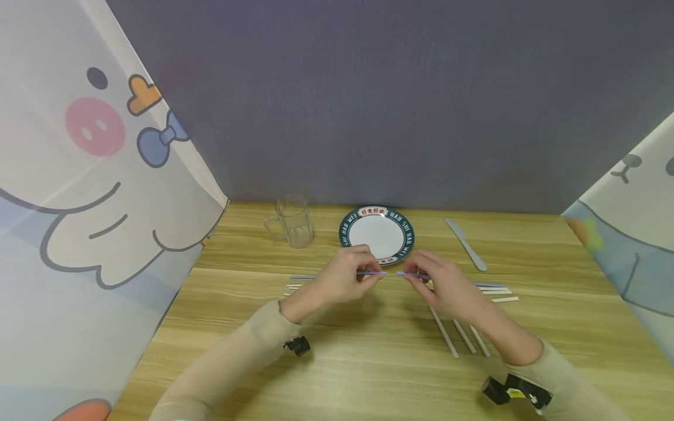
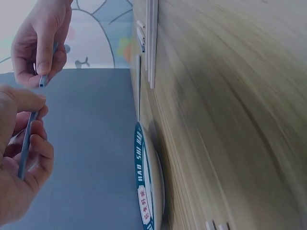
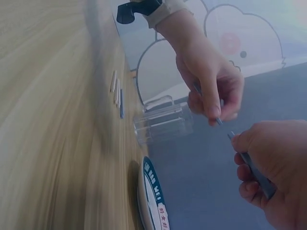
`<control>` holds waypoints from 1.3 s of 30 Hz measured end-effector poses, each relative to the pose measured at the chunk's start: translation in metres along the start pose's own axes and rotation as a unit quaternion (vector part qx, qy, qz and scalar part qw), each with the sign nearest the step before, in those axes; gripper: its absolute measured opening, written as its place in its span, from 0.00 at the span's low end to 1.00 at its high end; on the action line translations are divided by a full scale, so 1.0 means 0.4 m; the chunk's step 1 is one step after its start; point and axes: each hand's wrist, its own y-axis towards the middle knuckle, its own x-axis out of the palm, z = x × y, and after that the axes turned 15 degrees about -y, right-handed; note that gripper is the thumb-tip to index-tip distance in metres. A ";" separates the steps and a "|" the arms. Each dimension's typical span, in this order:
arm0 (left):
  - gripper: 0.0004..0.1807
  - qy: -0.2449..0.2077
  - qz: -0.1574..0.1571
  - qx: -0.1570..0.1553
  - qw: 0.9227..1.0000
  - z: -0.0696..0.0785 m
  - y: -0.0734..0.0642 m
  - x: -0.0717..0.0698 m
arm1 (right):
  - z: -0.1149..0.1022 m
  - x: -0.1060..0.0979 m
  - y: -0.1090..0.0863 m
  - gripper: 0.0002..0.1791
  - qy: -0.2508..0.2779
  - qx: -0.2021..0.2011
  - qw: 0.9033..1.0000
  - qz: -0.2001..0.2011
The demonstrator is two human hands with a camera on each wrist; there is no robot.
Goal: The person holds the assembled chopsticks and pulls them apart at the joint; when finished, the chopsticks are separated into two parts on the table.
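Note:
My left hand [image 1: 344, 276] pinches a thin purple stick [image 2: 26, 148] between thumb and fingers, over the table in front of the plate. Opposite it, my right hand [image 1: 447, 286] pinches a second thin purple stick [image 3: 259, 176]. The two sticks point tip to tip, roughly in line, with a small gap between their ends. Fingers cover part of each stick. Behind the hands lies a round white plate [image 1: 376, 234] with a dark green lettered rim.
A clear mug [image 1: 299, 225] stands at the back left, a table knife [image 1: 466, 244] lies back right. Short white and purple sticks [image 1: 302, 277] lie left of the left hand; more sticks [image 1: 489, 285] lie beyond the right forearm. Several longer white sticks [image 1: 444, 333] lie below the right hand.

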 end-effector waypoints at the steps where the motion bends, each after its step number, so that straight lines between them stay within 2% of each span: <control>1: 0.03 0.000 0.004 0.001 1.000 -0.002 -0.002 -0.002 | 0.002 -0.002 -0.002 0.11 -0.003 0.003 1.000 0.002; 6: 0.03 0.002 -0.004 0.003 1.000 -0.012 -0.015 -0.014 | 0.012 -0.005 -0.008 0.11 -0.013 0.003 1.000 0.000; 9: 0.01 0.003 -0.018 -0.013 1.000 -0.020 -0.025 -0.023 | 0.019 -0.008 -0.016 0.11 -0.013 0.005 1.000 -0.006; 14: 0.06 0.001 -0.027 -0.047 0.999 -0.036 -0.052 -0.047 | 0.039 -0.024 -0.039 0.12 -0.023 0.014 1.000 -0.012; 21: 0.09 0.019 -0.034 -0.066 0.997 -0.060 -0.105 -0.084 | 0.091 -0.058 -0.086 0.17 -0.065 0.015 0.998 0.001; 29: 0.08 0.028 -0.060 -0.095 0.993 -0.075 -0.161 -0.126 | 0.155 -0.074 -0.151 0.18 -0.079 0.018 0.997 0.019; 34: 0.08 0.030 -0.073 -0.102 0.992 -0.081 -0.189 -0.140 | 0.188 -0.076 -0.193 0.16 -0.080 0.030 0.996 0.005; 39: 0.06 0.026 -0.084 -0.105 0.991 -0.088 -0.211 -0.148 | 0.214 -0.077 -0.229 0.21 -0.079 0.040 0.996 -0.014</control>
